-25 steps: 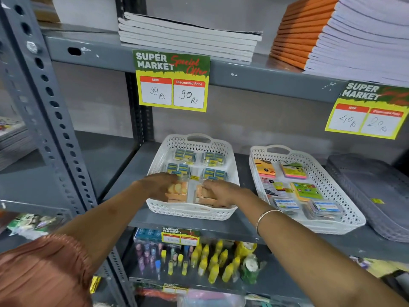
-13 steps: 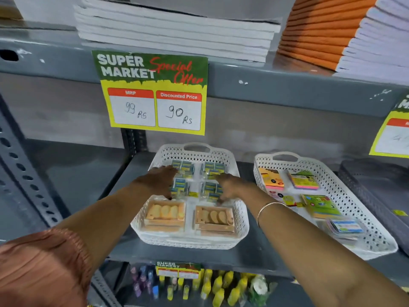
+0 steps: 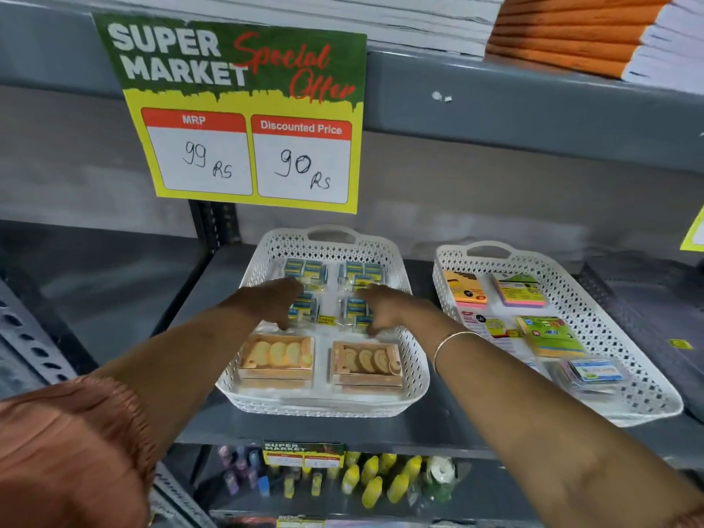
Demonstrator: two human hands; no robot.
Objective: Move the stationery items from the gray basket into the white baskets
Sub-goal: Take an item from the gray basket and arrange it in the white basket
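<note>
A white basket (image 3: 324,408) stands mid-shelf. It holds two orange boxes of erasers (image 3: 278,358) at its front and blue-and-yellow packs (image 3: 361,270) in two rows behind. My left hand (image 3: 272,304) and my right hand (image 3: 384,310) lie side by side over the middle row of packs, fingers spread and touching them, with nothing lifted. A second white basket (image 3: 647,398) to the right holds sticky-note pads (image 3: 522,289) and small plastic cases. The gray basket (image 3: 647,299) lies at the far right, partly out of view.
A large price sign (image 3: 247,120) hangs from the upper shelf edge just above the baskets. Notebook stacks (image 3: 564,36) sit on that upper shelf. A perforated steel upright (image 3: 34,337) stands at left. Glue bottles (image 3: 373,485) fill the shelf below.
Both hands moved back from the orange boxes at the basket's front to the blue-and-yellow packs in the middle row. The view came closer and shifted up.
</note>
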